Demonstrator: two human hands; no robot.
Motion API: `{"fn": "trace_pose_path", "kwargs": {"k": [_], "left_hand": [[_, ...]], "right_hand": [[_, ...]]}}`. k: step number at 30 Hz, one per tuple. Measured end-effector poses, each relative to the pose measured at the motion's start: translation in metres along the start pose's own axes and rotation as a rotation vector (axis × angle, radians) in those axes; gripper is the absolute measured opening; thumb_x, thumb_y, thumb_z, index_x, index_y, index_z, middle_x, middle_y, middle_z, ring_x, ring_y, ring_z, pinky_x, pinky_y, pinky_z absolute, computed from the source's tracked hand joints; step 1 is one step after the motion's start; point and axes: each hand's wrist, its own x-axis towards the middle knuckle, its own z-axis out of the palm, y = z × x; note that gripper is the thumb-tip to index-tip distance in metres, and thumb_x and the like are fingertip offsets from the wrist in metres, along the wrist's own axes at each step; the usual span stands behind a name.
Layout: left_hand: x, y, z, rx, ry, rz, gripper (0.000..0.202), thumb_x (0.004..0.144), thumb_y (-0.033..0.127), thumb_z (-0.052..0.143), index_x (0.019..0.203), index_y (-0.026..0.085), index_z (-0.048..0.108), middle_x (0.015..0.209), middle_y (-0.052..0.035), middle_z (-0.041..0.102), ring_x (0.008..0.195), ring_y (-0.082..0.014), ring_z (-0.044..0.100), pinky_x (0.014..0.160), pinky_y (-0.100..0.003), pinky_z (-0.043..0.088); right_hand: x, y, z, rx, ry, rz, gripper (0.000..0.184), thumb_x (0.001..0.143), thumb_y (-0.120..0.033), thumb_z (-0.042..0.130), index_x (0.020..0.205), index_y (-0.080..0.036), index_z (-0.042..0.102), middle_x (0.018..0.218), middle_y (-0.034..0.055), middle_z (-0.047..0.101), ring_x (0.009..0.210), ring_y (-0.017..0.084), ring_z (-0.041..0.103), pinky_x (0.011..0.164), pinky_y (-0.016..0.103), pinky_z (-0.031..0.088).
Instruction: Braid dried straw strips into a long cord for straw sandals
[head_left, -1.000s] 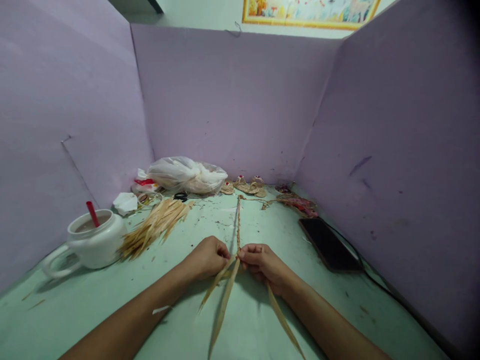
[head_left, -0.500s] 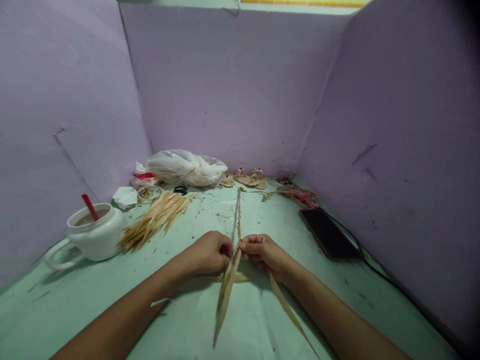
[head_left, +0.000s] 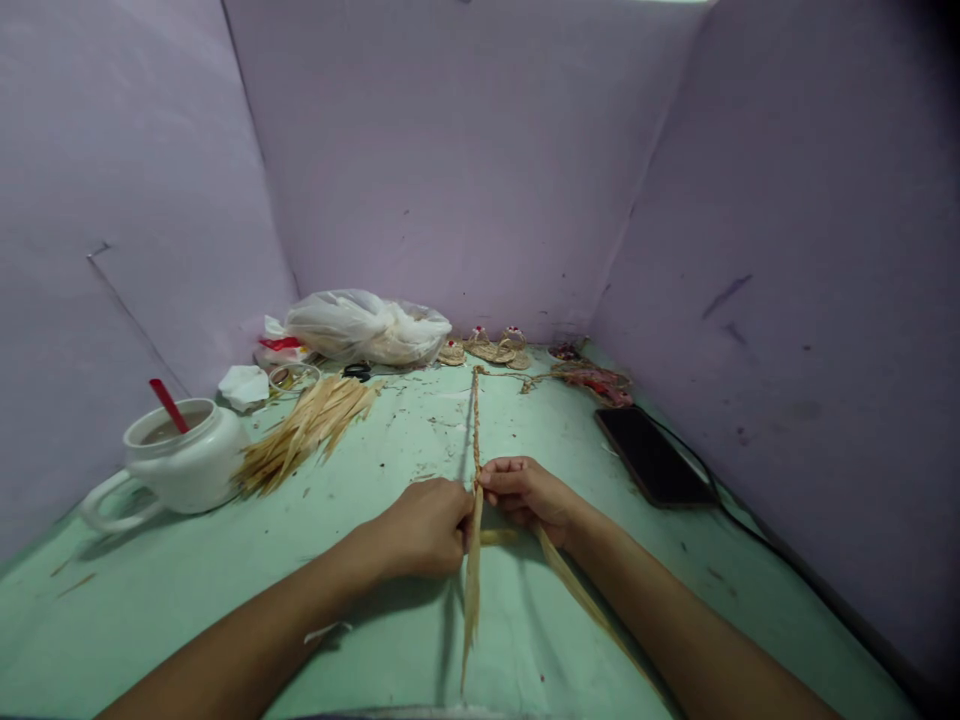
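Note:
A thin braid of dried straw-coloured fibre [head_left: 475,420] runs from the back of the table toward me. At its near end, my right hand [head_left: 529,495] pinches the braid between thumb and forefinger, and a loose strip [head_left: 581,595] trails from beneath that palm. My left hand [head_left: 431,528] is closed just left of the braid's end, its fingertips mostly hidden; a fibre strand seems to be in its grip. Between the hands another strip [head_left: 472,590] hangs down toward me. Behind them a short piece of strip [head_left: 499,537] lies crosswise.
On the left stand a white mug [head_left: 184,470] with a red stick and a bundle of dried strips [head_left: 311,430]. Farther back are black scissors [head_left: 358,371], a plastic bag [head_left: 367,328] and small woven slippers [head_left: 491,350]. A phone [head_left: 656,455] with a cable lies right.
My left hand has moved slightly down and closed tighter beside the braid. The hanging strips have narrowed and swung upright. My right hand keeps its pinch, and the view has tilted a little.

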Motion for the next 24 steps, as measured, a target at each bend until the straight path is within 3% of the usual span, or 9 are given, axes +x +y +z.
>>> {"fn": "trace_pose_path", "kwargs": {"k": [3,5,11,14,17,21,24], "left_hand": [[0.005,-0.014,-0.009,0.010,0.112,-0.121,0.015,0.059,0.022,0.046,0.057,0.013,0.058,0.054,-0.0027,0.053,0.051,-0.0111,0.042,0.049,-0.022,0.026],[0.008,-0.023,-0.017,-0.093,0.139,-0.201,0.014,0.056,0.020,0.047,0.058,0.012,0.059,0.052,-0.0012,0.052,0.051,-0.0103,0.042,0.048,-0.021,0.027],[0.011,-0.028,-0.024,-0.600,-0.023,-0.281,0.036,0.052,0.017,0.052,0.086,0.013,0.062,0.046,0.0058,0.042,0.039,-0.0054,0.031,0.039,-0.019,0.020],[0.013,-0.023,-0.018,-0.760,-0.055,-0.290,0.030,0.058,0.030,0.056,0.082,0.012,0.062,0.043,0.0058,0.041,0.034,-0.0043,0.025,0.036,-0.020,0.015],[0.015,-0.018,-0.017,-0.778,-0.079,-0.327,0.025,0.060,0.036,0.055,0.066,0.012,0.058,0.041,0.0043,0.043,0.032,-0.0036,0.023,0.034,-0.020,0.014],[0.011,-0.019,-0.029,-0.643,0.002,-0.393,0.014,0.054,0.025,0.056,0.058,0.013,0.054,0.037,0.0065,0.037,0.032,-0.0039,0.025,0.035,-0.019,0.016],[0.007,-0.025,-0.038,-0.541,-0.023,-0.368,0.010,0.052,0.023,0.053,0.056,0.013,0.053,0.034,0.0070,0.033,0.032,-0.0045,0.024,0.035,-0.019,0.014]], "right_hand": [[0.000,0.001,0.000,0.004,-0.004,0.003,0.018,0.058,-0.023,0.065,0.060,-0.013,0.051,0.045,-0.0054,0.048,0.030,-0.001,0.018,0.032,0.018,0.002],[0.000,0.001,0.001,-0.008,-0.008,0.004,0.018,0.059,-0.024,0.065,0.060,-0.013,0.051,0.045,-0.0056,0.048,0.030,-0.001,0.018,0.032,0.018,0.002],[0.001,0.003,0.001,-0.067,0.016,-0.024,0.019,0.060,-0.026,0.065,0.060,-0.013,0.051,0.045,-0.0057,0.047,0.030,-0.001,0.019,0.033,0.019,0.003],[0.001,0.003,0.001,-0.082,0.019,-0.024,0.020,0.060,-0.028,0.065,0.060,-0.013,0.051,0.045,-0.0056,0.047,0.030,-0.001,0.020,0.033,0.019,0.003],[0.000,0.003,0.002,-0.096,0.024,-0.023,0.019,0.061,-0.027,0.064,0.060,-0.014,0.051,0.046,-0.0054,0.047,0.031,0.000,0.021,0.033,0.020,0.004],[0.000,0.004,0.004,-0.107,0.056,-0.042,0.017,0.061,-0.026,0.063,0.061,-0.014,0.052,0.048,-0.0051,0.048,0.032,0.000,0.020,0.034,0.021,0.004],[0.000,0.006,0.006,-0.118,0.086,-0.088,0.016,0.061,-0.026,0.063,0.062,-0.014,0.052,0.047,-0.0057,0.046,0.033,0.001,0.022,0.035,0.021,0.006]]}}
